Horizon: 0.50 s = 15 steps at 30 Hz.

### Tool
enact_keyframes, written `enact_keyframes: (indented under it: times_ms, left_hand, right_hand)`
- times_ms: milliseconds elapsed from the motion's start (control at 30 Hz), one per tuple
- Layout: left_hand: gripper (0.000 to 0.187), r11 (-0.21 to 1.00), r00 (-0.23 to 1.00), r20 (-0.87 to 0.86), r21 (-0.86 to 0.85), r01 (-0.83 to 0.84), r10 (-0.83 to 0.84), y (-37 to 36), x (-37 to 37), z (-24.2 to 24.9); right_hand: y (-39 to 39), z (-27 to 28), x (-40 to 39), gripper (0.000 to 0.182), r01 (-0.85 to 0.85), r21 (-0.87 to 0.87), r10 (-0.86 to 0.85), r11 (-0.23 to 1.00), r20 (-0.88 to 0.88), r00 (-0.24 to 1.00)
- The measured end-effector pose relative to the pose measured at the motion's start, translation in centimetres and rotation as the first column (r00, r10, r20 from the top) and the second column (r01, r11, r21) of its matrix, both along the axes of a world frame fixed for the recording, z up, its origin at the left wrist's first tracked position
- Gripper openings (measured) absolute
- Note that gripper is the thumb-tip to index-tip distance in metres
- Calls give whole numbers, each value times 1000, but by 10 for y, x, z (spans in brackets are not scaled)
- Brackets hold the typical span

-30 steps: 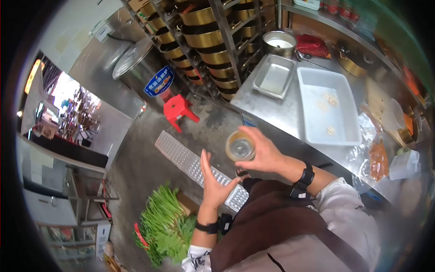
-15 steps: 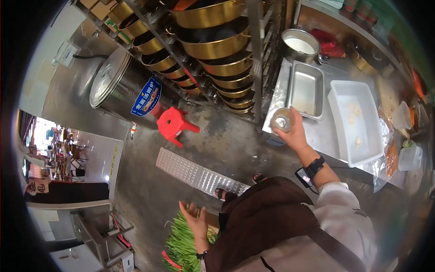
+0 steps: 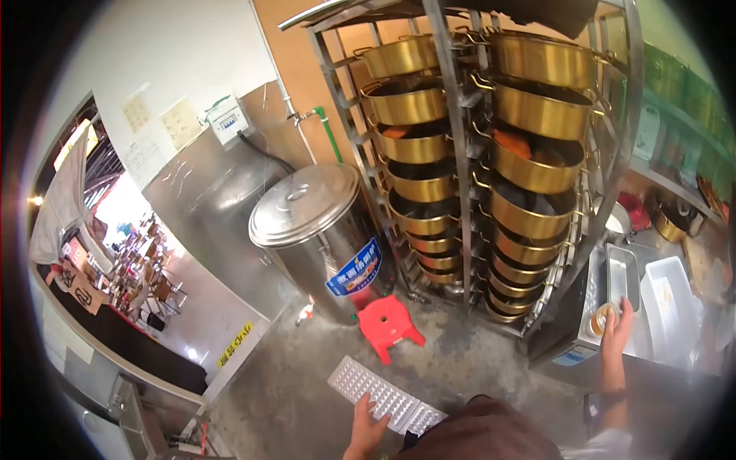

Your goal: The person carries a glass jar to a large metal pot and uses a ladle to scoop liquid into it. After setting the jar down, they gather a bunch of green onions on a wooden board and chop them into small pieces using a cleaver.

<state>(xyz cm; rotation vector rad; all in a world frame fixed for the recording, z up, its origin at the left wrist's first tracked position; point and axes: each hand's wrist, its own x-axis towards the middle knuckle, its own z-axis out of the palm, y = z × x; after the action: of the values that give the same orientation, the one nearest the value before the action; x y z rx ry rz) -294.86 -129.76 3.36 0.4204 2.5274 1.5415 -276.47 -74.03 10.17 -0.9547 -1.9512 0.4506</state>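
Observation:
My right hand (image 3: 616,336) is closed around a small clear cup (image 3: 599,320), held at the near left corner of the steel counter (image 3: 635,247). What the cup contains is too small to make out. A rectangular steel pan (image 3: 621,272) sits just beyond the cup, and a white plastic tub (image 3: 669,310) is to the right of it. My left hand (image 3: 368,426) hangs low with its fingers apart and nothing in it. Below that hand, a dimpled metal strip (image 3: 377,389) lies on the floor.
A tall metal rack (image 3: 455,115) of brass-coloured pots (image 3: 542,61) rises ahead. Left of it stands a big lidded steel drum (image 3: 303,222), with a red stool (image 3: 385,325) in front. A doorway at far left opens onto a room with tables and chairs.
My view has tilted up and swung left, so the rack, drum and doorway show more fully. The cup stays in my right hand. The green vegetables by my left hand have left the view.

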Motion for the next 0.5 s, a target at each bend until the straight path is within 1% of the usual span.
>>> enact_keyframes:
  times_ms: [33,67,100,133,167,200,233,267,333,400,467,500]
  left_hand:
    - [77,1000,999,-30,1,21,-21,-10,-16,-4]
    - [73,999,997,-57,-1,42,-42,-18,-28,-6]
    - [69,999,996,-70,22,48,-46,-22,-41,-2]
    - [66,998,996,-82,41,51,-47,-22,-57,7]
    - [62,997,995,-94,59,51,-46,-23,-72,17]
    - [60,996,995,-91,76,43,-36,-24,-85,26]
    - [58,995,996,-89,93,34,-25,-24,-97,35]
    - [56,994,996,-87,111,23,-13,-26,-109,41]
    - [56,992,995,-100,125,-16,28,-36,-130,48]
    - [55,992,986,-147,105,-64,79,-53,-152,43]
    - [55,989,965,-216,49,-141,149,-89,-169,25]
    - [53,979,955,-214,28,-204,205,-105,-174,32]
  right_hand:
    - [-13,20,-24,51,-168,-181,132,969,-196,972]
    - [-31,55,-64,49,-358,-318,218,878,-400,890]
    - [-49,90,-107,47,-551,-396,250,734,-596,763]
    - [-67,125,-147,45,-647,-422,268,635,-666,696]
    - [-88,158,-185,43,-748,-363,355,556,-710,608]
    - [-105,187,-224,43,-816,-310,450,488,-712,539]
    - [-119,213,-264,43,-887,-248,521,390,-735,434]
    - [-134,238,-303,43,-941,-184,561,284,-764,319]
    - [-156,285,-379,50,-976,-140,607,166,-766,214]
    - [-181,332,-449,60,-985,-104,621,136,-766,166]
    - [-186,372,-525,65,-997,-38,630,67,-773,72]
    - [-195,392,-555,63,-994,9,600,109,-798,59]
